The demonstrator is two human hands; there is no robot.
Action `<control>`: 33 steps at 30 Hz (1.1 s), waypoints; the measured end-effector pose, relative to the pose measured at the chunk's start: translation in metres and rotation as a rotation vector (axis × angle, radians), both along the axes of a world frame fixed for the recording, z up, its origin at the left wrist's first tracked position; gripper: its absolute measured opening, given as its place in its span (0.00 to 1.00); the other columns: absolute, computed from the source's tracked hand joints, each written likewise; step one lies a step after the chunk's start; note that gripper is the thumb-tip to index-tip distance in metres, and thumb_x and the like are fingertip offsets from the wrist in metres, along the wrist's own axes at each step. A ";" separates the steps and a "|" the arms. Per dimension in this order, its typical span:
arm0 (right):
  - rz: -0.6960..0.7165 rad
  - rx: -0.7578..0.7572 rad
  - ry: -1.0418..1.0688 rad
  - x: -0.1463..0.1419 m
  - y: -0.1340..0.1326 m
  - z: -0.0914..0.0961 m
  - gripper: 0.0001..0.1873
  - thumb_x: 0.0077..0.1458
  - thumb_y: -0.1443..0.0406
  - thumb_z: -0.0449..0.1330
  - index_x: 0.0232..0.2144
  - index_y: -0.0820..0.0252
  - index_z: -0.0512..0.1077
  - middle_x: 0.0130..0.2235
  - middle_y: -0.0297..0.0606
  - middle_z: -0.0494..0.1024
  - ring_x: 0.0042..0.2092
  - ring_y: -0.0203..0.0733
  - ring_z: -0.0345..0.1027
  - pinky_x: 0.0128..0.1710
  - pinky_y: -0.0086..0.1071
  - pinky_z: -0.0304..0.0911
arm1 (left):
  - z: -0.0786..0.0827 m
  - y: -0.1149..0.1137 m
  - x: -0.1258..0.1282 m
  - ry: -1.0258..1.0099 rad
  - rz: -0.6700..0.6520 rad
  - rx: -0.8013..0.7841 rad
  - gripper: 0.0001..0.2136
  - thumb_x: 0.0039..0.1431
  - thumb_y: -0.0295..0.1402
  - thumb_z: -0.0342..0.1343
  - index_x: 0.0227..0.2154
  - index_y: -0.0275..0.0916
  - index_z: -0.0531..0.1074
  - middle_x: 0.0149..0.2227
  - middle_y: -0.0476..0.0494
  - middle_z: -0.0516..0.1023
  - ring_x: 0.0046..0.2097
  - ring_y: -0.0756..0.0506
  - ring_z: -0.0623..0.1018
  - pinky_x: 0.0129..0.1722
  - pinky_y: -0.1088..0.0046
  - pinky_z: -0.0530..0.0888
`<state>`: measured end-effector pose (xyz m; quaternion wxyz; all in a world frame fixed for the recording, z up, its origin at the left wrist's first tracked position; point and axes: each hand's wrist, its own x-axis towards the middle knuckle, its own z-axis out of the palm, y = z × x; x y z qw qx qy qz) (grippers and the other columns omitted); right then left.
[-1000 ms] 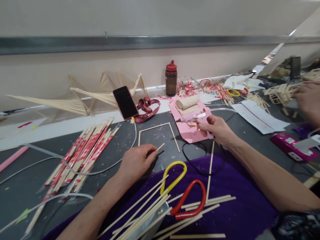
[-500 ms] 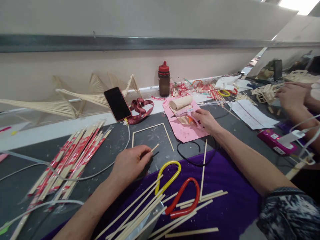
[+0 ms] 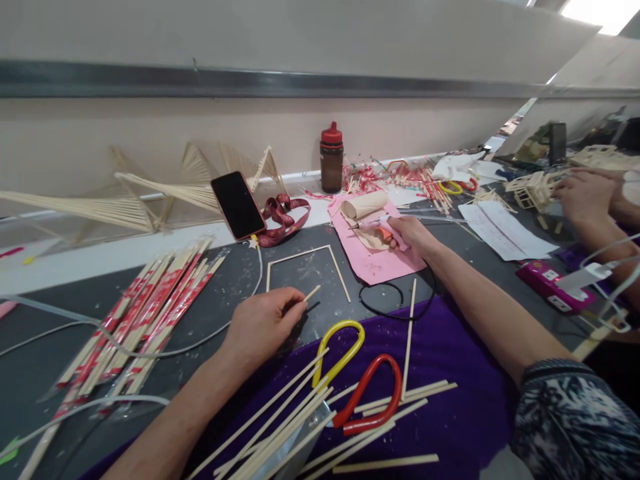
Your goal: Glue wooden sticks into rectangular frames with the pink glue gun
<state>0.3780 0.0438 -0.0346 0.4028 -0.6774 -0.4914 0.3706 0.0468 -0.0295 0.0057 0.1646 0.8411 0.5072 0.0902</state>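
My left hand (image 3: 263, 325) rests on the dark table and pinches a short bamboo stick (image 3: 311, 294) whose tip points up and right. Just beyond it lies a three-sided frame of thin sticks (image 3: 306, 261). My right hand (image 3: 413, 235) reaches forward over a pink sheet (image 3: 373, 263) and is closed around a pink glue gun (image 3: 381, 228) with an orange trigger, its nozzle pointing left. A roll of tan paper (image 3: 364, 204) lies on the pink sheet behind the gun.
Wrapped chopsticks (image 3: 145, 313) lie at left. Loose sticks and scissors with yellow and red handles (image 3: 360, 373) sit on purple cloth. A phone (image 3: 238, 205), red lanyard (image 3: 283, 215), brown bottle (image 3: 331, 157) and stick model stand behind. Another person's hands (image 3: 587, 193) work at right.
My right hand has closed around the glue gun on the pink sheet, which it only touched before. My left hand holds the short stick in the same place. The view shifted slightly.
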 end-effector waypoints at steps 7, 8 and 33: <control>-0.042 -0.029 -0.459 0.006 0.001 0.002 0.19 0.56 0.56 0.50 0.32 0.65 0.72 0.32 0.51 0.78 0.35 0.46 0.72 0.30 0.31 0.61 | -0.004 0.001 0.000 -0.001 0.004 0.005 0.13 0.57 0.42 0.47 0.33 0.45 0.76 0.31 0.52 0.81 0.32 0.48 0.77 0.30 0.74 0.66; -0.064 -0.028 -0.514 0.005 0.001 0.003 0.18 0.55 0.56 0.51 0.33 0.66 0.73 0.36 0.53 0.77 0.40 0.50 0.71 0.35 0.33 0.60 | -0.004 0.001 0.000 0.004 0.003 0.002 0.13 0.57 0.42 0.47 0.33 0.45 0.76 0.31 0.52 0.80 0.32 0.48 0.77 0.30 0.74 0.66; 0.797 0.278 -1.079 -0.065 -0.087 0.019 0.11 0.58 0.62 0.53 0.36 0.59 0.73 0.34 0.39 0.77 0.32 0.38 0.68 0.27 0.29 0.50 | -0.014 0.002 0.001 0.055 -0.093 0.088 0.14 0.61 0.42 0.45 0.36 0.45 0.75 0.36 0.50 0.79 0.36 0.47 0.77 0.32 0.74 0.65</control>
